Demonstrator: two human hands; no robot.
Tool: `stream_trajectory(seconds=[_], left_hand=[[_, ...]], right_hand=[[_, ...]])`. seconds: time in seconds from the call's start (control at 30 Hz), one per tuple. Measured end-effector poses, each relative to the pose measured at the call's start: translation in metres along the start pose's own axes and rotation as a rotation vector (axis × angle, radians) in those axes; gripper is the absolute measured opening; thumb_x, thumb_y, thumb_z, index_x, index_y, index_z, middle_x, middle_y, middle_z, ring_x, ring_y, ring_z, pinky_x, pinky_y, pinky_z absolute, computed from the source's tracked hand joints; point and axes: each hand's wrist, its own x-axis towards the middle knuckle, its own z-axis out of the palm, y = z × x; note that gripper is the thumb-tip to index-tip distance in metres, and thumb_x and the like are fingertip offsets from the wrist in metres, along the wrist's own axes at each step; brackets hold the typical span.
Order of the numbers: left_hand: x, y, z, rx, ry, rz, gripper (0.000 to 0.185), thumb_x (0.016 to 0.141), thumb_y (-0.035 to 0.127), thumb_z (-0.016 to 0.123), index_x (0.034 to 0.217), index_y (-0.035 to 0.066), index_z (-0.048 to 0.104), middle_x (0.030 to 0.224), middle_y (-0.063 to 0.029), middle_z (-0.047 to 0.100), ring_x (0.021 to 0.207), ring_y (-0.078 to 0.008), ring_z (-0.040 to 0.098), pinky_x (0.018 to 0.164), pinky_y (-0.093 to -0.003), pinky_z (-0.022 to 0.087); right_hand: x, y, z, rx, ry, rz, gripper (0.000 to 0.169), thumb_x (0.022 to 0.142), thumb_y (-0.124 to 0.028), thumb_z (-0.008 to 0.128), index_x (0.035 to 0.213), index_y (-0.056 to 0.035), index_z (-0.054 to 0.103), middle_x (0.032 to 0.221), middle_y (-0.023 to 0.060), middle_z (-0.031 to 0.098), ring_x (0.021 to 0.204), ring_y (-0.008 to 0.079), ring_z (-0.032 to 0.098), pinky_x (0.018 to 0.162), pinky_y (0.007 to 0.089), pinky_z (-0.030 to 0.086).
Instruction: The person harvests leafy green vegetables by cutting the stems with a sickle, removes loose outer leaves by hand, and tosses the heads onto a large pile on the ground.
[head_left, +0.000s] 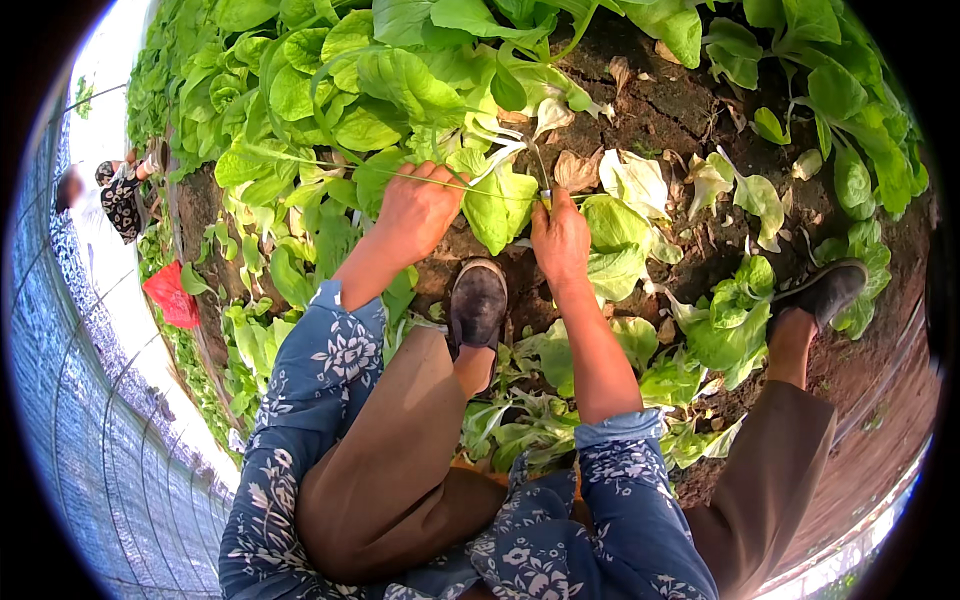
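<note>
My right hand (561, 238) is closed around the handle of a small knife (543, 174), its thin blade pointing up and away from me over the soil. My left hand (424, 206) lies among the leafy green plants (409, 86), fingers bent; what is under its fingertips is hidden. A long thin green blade of grass (495, 193) runs past the left fingers towards the knife handle. Between the hands hangs a bright green leaf (499, 202). Pale, wilted leaves (634, 180) lie right of the knife, and a green leafy head (619, 244) is beside my right hand.
My dark shoes (480, 300) stand on the soil among loose leaves. A red plastic bag (172, 294) lies at the left. Farther left, another person in patterned clothing (122, 202) is beside the crop row. Blue netting on a wire frame (97, 420) curves along the left side.
</note>
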Motion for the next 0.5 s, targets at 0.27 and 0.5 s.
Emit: stream_trajectory(seconds=[0.27,0.5], left_hand=[[-0.004,-0.007,0.01,-0.067,0.074,-0.024,0.012,0.08,0.017,0.063,0.084,0.006,0.062,0.078,-0.0068,0.055,0.081,-0.0262,0.057,0.074,-0.0396,0.044],[-0.006,-0.01,-0.01,-0.132,-0.023,-0.142,0.019,0.084,0.015,0.061,0.1,0.006,0.064,0.084,-0.0094,0.057,0.081,-0.0298,0.058,0.072,-0.0412,0.044]], right_hand=[[-0.004,-0.005,0.017,-0.172,-0.029,0.023,0.022,0.091,-0.016,0.055,0.103,0.0012,0.049,0.09,0.0256,0.061,0.076,0.0447,0.062,0.063,0.0518,0.05],[-0.029,0.011,-0.016,-0.27,-0.125,-0.016,0.028,0.089,-0.015,0.055,0.111,0.0018,0.05,0.092,0.0234,0.064,0.074,0.0399,0.066,0.062,0.0469,0.054]])
